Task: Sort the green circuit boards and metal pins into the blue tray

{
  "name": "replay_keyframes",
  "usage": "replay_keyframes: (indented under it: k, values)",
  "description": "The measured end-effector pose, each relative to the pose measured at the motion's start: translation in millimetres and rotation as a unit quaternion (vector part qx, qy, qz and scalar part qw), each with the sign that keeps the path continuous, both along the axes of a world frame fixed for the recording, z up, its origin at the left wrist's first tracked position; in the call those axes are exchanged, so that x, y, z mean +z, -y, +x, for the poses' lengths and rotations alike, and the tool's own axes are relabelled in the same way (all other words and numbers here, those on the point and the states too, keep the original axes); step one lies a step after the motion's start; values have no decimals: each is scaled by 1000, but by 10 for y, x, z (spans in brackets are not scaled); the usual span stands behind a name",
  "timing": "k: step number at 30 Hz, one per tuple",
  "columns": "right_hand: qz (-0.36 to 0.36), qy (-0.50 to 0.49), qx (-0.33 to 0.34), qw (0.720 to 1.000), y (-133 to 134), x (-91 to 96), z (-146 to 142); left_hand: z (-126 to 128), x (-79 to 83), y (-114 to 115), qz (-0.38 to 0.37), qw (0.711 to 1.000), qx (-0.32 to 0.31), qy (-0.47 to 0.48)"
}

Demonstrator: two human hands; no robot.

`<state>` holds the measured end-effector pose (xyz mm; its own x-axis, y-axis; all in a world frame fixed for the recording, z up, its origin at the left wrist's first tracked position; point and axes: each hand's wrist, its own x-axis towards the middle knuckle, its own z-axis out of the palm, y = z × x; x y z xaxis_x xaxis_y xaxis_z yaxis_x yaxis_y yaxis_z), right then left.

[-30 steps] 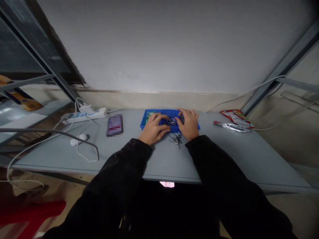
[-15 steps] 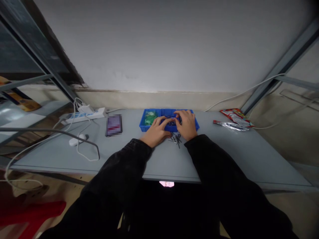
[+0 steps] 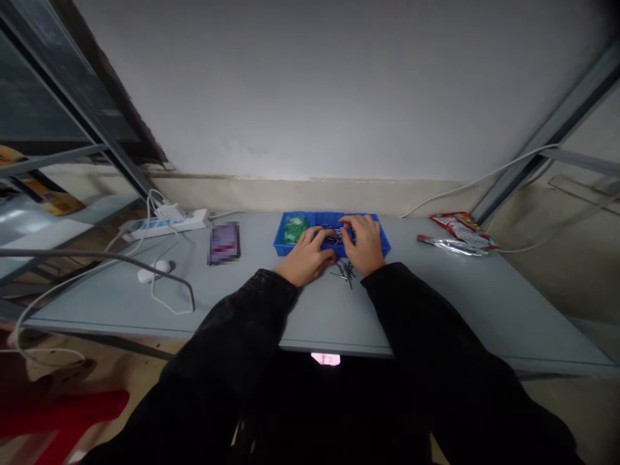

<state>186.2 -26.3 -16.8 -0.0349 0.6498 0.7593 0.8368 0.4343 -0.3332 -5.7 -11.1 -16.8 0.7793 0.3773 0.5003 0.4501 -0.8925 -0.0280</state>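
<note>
A blue divided box [image 3: 285, 249] stands near the wall, with green-and-clear plastic bags [image 3: 294, 230] in its left compartment. Thin dark metal pieces, like screws or rivets, lie in the middle part, partly hidden by my hands. My left hand [image 3: 307, 256] reaches over the front rim, thumb and bent forefinger apart. From the right, my right hand [image 3: 364, 244] curves over the same compartment, a gap showing between thumb and forefinger. I make out nothing held in either hand. A small loose pile of thin metal pieces [image 3: 345, 271] lies on the table between my wrists.
On the grey table [image 3: 329, 316] a dark-cased, blurred rectangular item [image 3: 224, 243] lies to the left. Behind it are a white power strip [image 3: 186, 221] and cables. A red packet [image 3: 462, 227] and a clear plastic wrapper [image 3: 455, 245] lie to the right. Metal frame posts flank the table.
The whole view has shifted slightly, so everything appears a little further right. My fingertips have moved a little over the middle compartment; both hands stay at the box.
</note>
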Motion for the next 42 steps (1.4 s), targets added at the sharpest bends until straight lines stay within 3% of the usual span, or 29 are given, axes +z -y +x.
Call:
replay_keyframes:
  k: [7,23,30,42]
  values:
    - [33,-19,10,999,49,52,-21,-4,29,4,-13,999,5,41]
    - [-10,50,110,993,94,52,-62,-30,30,-61,-16,983,58,171]
    - [-17,41,128,991,102,49,-64,-38,6,-90,-45,981,97,162]
    - [-15,39,131,990,81,28,-66,-44,-5,-79,-41,980,94,170]
